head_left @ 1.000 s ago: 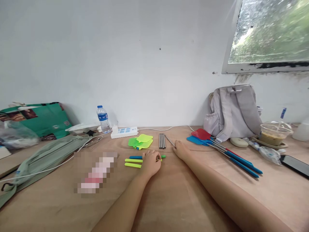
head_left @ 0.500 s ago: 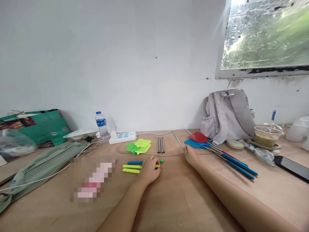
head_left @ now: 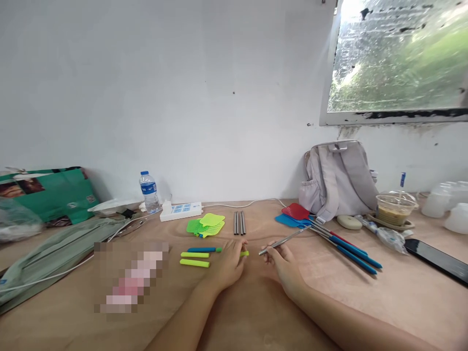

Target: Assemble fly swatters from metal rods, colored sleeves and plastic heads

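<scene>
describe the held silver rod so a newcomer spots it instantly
Find the grey backpack, then the right hand to its lower left. The slim silver rod is in that hand. It slants, while the silver tubes lie side by side, untouched.

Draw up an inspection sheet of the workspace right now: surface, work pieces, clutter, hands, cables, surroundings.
Surface: brown tabletop; spills: nothing seen.
Work pieces: overlapping yellow and green swatter heads; metal tubes side by side; blue handle and two yellow-green handles left of the left hand; red and blue swatters at right.
Clutter: bottle, backpack, drink cup, phone; pixelated item unidentifiable.
Hands: left lies over a yellow-green end, grip unclear; right hand holds a slanted metal rod.
Cables: white cable along the wall base; another crosses grey-green fabric.
Surroundings: pale wall; window upper right, dark patches along its lower edge.
</scene>
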`<action>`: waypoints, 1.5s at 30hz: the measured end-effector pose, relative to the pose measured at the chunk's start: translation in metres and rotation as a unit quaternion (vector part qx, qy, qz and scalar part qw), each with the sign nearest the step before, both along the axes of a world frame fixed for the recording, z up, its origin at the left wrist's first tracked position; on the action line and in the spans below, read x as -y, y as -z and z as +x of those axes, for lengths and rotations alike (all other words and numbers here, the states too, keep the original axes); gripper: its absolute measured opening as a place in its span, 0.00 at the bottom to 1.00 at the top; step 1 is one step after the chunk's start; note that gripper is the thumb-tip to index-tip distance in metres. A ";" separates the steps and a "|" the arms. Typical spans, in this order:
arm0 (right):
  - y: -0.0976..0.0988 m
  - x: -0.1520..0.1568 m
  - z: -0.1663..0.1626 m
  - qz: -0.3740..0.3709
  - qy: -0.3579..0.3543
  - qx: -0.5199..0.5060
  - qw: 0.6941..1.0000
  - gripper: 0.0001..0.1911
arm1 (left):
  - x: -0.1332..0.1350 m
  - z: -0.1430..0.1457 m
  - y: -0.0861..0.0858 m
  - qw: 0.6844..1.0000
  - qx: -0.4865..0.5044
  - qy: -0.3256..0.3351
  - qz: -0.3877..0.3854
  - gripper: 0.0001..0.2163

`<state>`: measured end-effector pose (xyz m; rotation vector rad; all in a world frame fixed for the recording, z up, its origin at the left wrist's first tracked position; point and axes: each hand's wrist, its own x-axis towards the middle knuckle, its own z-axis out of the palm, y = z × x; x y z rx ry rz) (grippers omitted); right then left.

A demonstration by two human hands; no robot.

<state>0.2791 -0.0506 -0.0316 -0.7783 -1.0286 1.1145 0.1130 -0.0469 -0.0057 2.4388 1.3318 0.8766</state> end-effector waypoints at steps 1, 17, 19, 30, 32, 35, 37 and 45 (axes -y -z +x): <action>-0.004 0.001 0.000 0.024 -0.002 0.011 1.000 0.12 | 0.002 0.002 -0.002 1.000 0.025 0.008 0.004 0.13; -0.013 0.020 0.009 0.225 0.013 0.140 0.964 0.06 | 0.028 0.033 -0.003 0.961 0.257 0.091 -0.038 0.13; -0.013 0.019 0.011 0.240 0.004 0.180 0.954 0.06 | 0.031 0.035 -0.004 0.962 0.253 0.094 -0.041 0.13; -0.020 0.013 0.019 0.237 0.030 0.291 0.927 0.10 | 0.032 0.033 -0.010 0.970 0.221 0.088 -0.049 0.12; -0.019 0.013 0.021 0.229 0.045 0.305 0.923 0.10 | 0.028 0.030 -0.009 0.978 0.192 0.073 -0.025 0.11; -0.017 0.014 0.022 0.198 0.049 0.318 0.926 0.11 | 0.014 0.020 -0.007 0.987 0.158 -0.004 0.041 0.09; -0.017 0.015 0.021 0.183 0.045 0.330 0.925 0.11 | 0.002 0.009 -0.006 0.982 0.144 -0.079 0.093 0.07; -0.019 0.019 0.013 0.170 -0.067 0.375 0.909 0.14 | -0.027 -0.042 -0.013 0.925 0.061 -0.330 0.177 0.06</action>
